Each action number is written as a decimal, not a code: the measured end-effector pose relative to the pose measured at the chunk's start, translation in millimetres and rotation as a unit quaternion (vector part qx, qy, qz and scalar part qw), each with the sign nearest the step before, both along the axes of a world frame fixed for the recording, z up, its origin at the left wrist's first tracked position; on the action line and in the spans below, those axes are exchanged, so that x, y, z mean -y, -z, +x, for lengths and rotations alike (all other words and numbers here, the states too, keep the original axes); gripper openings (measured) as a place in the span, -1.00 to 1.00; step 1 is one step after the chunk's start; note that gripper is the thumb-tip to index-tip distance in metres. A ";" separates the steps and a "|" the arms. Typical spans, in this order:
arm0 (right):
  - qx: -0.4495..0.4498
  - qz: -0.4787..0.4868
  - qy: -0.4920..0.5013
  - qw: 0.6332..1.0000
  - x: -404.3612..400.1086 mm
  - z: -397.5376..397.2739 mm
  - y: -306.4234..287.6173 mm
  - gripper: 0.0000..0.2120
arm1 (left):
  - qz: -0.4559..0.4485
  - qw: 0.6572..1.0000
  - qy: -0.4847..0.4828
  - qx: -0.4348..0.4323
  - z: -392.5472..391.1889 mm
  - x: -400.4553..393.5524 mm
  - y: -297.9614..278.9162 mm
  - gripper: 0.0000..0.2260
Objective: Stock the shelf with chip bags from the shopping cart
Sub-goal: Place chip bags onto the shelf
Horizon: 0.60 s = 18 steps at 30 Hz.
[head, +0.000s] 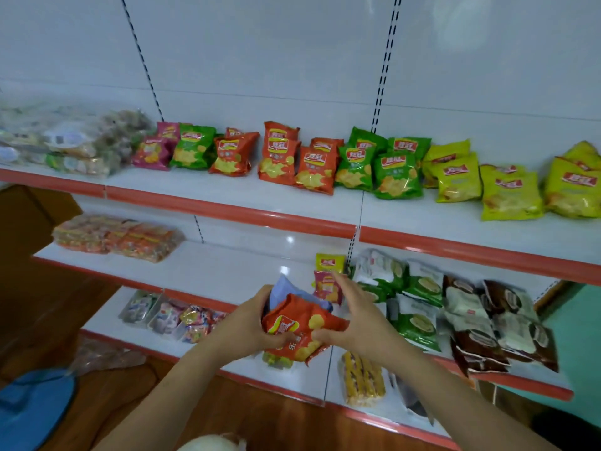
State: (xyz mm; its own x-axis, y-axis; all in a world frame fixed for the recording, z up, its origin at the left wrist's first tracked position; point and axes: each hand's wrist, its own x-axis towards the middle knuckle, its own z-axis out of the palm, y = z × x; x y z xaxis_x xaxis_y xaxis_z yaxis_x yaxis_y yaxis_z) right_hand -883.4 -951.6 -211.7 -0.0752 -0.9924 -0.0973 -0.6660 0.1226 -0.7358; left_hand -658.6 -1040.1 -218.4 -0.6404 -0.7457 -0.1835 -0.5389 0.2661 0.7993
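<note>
Orange chip bag (300, 327) between both hands

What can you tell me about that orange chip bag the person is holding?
The orange bag is glossy crinkled foil printed with yellow chips, a red-and-yellow logo and white lettering. It is tilted, lying roughly flat and puffed with air. The left hand grips its left side and the right hand grips its right edge, in front of the middle shelf. A pale blue bag sits behind it, touching it.
</note>
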 end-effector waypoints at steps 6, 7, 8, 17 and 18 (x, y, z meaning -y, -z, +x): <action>-0.050 0.068 -0.100 0.991 80.9 -44.3 62.5 0.20 | -0.024 0.993 0.073 0.094 -70.9 75.9 44.7 -0.31; -0.029 0.076 -0.100 0.992 90.4 -50.5 72.1 0.17 | -0.024 0.991 0.081 0.104 -78.9 86.8 53.1 -0.29; -0.006 0.082 -0.097 0.992 99.3 -57.0 82.1 0.12 | -0.024 0.989 0.091 0.116 -86.2 96.3 60.7 -0.27; 0.160 0.094 0.073 0.980 149.8 -84.9 169.3 -0.20 | 0.020 0.994 -0.111 0.010 -115.7 152.5 145.7 0.09; 0.174 0.093 0.108 0.975 156.1 -86.8 184.3 -0.19 | 0.064 0.986 -0.154 -0.013 -118.2 156.0 166.0 0.12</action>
